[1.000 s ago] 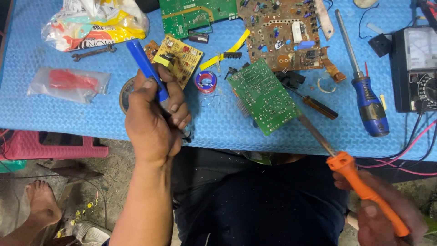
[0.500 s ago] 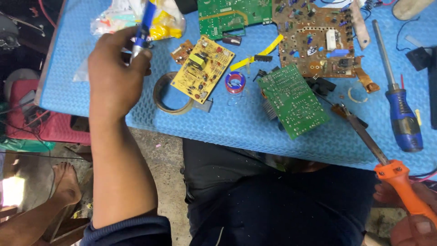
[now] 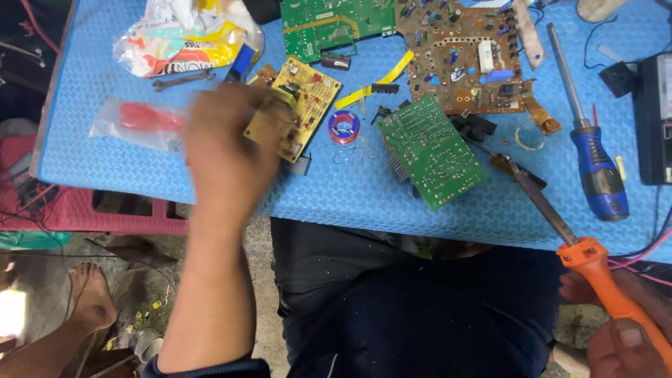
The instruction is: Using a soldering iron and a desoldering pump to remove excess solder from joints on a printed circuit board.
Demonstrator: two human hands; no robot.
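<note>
The right hand (image 3: 623,329) gripped an orange soldering iron (image 3: 595,273) off the table's near edge (image 3: 350,210); the blurred left hand (image 3: 227,150) overlapped a yellow circuit board (image 3: 301,98), its grip unclear.

Even, bright daylight falls on the blue table (image 3: 336,189) with soft, short shadows under the boards. The left hand (image 3: 227,150) is smeared by motion blur, its edges unclear. A blown-out white patch glares at the lower left edge. The dark lap at lower centre sits dim. Corners bend slightly.
</note>
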